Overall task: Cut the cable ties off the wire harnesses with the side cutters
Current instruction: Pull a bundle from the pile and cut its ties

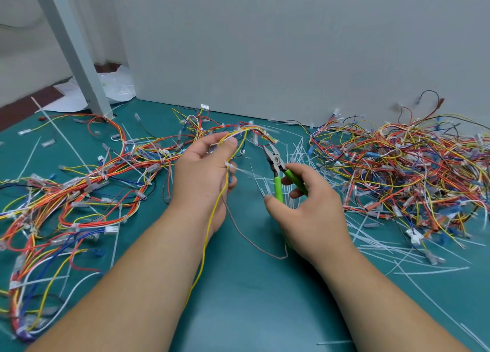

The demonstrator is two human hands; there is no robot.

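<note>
Teal tabletop [252, 312] against a pale grey wall [291, 46] carries tangled red, yellow and blue harnesses [411, 166], heaped at right and spread at left, with cut white tie strips [297, 152] between. At centre the left hand [204, 174] holds up one wire harness [238, 134], fingers [228, 143] curled around its yellow and orange wires by a white cable tie [234, 169]. Just beside it, the right hand [310, 208] wraps its fingers [297, 192] round the green handles of the side cutters [277, 166], steel jaws pointing up toward the bundle.

Right hand [307, 211] hides the side cutters' [277, 166] lower handles. Harness pile [411, 166] runs off the right edge. Cable tie [240, 170] blurred.
</note>
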